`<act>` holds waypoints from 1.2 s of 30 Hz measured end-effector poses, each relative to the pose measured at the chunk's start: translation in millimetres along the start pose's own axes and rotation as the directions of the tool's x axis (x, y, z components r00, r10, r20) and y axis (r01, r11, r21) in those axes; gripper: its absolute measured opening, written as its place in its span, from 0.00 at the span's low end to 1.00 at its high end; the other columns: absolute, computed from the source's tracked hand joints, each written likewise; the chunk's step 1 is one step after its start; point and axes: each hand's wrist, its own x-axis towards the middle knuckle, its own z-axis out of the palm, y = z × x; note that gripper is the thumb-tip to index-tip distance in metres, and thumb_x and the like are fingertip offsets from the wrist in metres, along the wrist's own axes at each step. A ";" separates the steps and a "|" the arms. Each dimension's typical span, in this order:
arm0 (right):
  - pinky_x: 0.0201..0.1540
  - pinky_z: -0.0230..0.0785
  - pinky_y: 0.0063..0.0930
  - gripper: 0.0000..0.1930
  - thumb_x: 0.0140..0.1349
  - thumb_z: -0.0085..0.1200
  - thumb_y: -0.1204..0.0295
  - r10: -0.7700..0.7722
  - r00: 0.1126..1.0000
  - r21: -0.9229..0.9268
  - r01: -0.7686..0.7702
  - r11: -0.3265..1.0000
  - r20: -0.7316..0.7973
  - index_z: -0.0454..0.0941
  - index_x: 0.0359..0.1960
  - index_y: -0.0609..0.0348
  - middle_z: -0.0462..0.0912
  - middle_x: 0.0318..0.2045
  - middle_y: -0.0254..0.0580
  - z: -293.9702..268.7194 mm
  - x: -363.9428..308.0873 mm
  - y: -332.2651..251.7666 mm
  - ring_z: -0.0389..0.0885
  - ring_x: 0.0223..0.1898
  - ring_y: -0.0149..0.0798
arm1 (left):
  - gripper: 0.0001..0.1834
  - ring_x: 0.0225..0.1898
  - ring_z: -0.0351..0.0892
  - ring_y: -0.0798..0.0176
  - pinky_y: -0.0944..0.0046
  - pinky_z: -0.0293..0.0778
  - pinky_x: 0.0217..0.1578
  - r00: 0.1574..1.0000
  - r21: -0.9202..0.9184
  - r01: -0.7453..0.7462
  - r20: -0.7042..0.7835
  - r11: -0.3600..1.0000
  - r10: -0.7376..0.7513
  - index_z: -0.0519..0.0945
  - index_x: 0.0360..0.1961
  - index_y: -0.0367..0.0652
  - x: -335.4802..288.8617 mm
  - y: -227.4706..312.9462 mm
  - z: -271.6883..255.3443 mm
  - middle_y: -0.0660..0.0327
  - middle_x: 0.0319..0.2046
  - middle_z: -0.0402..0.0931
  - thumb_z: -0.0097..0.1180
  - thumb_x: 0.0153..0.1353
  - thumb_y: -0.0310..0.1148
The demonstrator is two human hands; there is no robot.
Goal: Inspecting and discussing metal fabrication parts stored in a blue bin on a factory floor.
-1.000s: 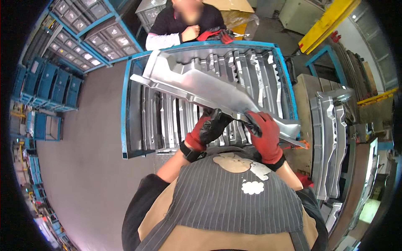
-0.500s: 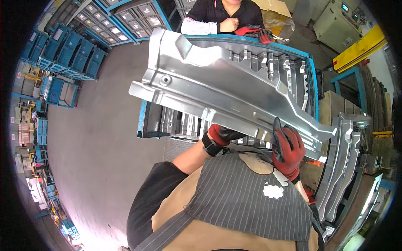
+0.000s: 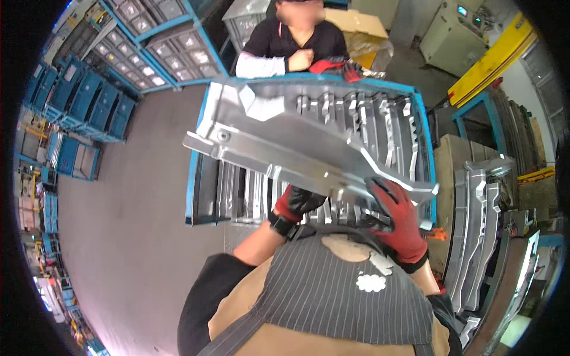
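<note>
I have a long, silver-grey, stepped sheet-metal panel (image 3: 285,142) up in front of me, above the blue-framed metal crate (image 3: 425,142) where ribbed silver metal parts (image 3: 389,130) stand in rows. The panel slants: its left end is farther from me, its right end nearer, close to the crate's right side.

My right grip (image 3: 404,222), in a red glove with black-coated fingers, lies across the near edge toward the panel's right end; dark fingertips show over its face, and I judge that I am pinching the edge there. My left grip (image 3: 297,202), also gloved in red and black, is curled at the lower edge nearer the middle; the panel hides its fingers, so I cannot tell whether it pinches or only props.

I take the step in hand to be supporting and steering the panel over the crate. The next move, as I judge it, calls for both sides to bear the weight together, since the long left end reaches well past my left grip and could dip or twist. The co-worker (image 3: 258,65) leans at the crate's far rim, so any swing that way needs care.
</note>
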 end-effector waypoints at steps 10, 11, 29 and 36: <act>0.45 0.69 0.31 0.25 0.46 0.65 0.68 0.350 0.882 0.468 -0.465 0.752 0.314 0.73 0.47 0.61 0.80 0.36 0.45 36.5 10.3 90.9 0.78 0.39 0.38 | 0.17 0.49 0.75 0.61 0.62 0.72 0.52 0.942 -0.716 0.254 0.031 0.650 -0.333 0.73 0.51 0.42 -6.1 -76.2 -35.4 0.61 0.49 0.74 0.53 0.62 0.35; 0.41 0.70 0.28 0.21 0.46 0.65 0.69 0.384 0.851 0.540 -0.524 0.659 0.358 0.75 0.43 0.61 0.81 0.32 0.42 52.6 1.6 110.5 0.79 0.36 0.34 | 0.17 0.49 0.75 0.61 0.62 0.72 0.52 0.942 -0.604 0.280 0.024 0.746 -0.334 0.72 0.52 0.42 -8.1 -80.7 -37.3 0.61 0.50 0.74 0.52 0.63 0.34; 0.38 0.69 0.26 0.23 0.43 0.66 0.72 0.835 0.538 0.387 -0.749 0.537 -0.119 0.75 0.43 0.65 0.81 0.32 0.40 107.5 -147.1 209.8 0.78 0.34 0.33 | 0.25 0.57 0.69 0.62 0.61 0.68 0.58 0.789 -0.306 0.615 0.219 0.727 -0.574 0.57 0.64 0.41 44.4 -66.6 11.1 0.59 0.57 0.67 0.42 0.68 0.35; 0.44 0.69 0.32 0.24 0.39 0.70 0.69 0.789 0.390 0.325 -0.755 0.570 -0.475 0.78 0.41 0.63 0.80 0.35 0.42 46.3 -181.1 168.6 0.78 0.38 0.40 | 0.22 0.60 0.65 0.58 0.60 0.65 0.58 0.717 -0.106 0.649 -0.246 0.753 -0.652 0.60 0.62 0.46 -8.3 -140.8 -116.0 0.55 0.59 0.66 0.40 0.68 0.37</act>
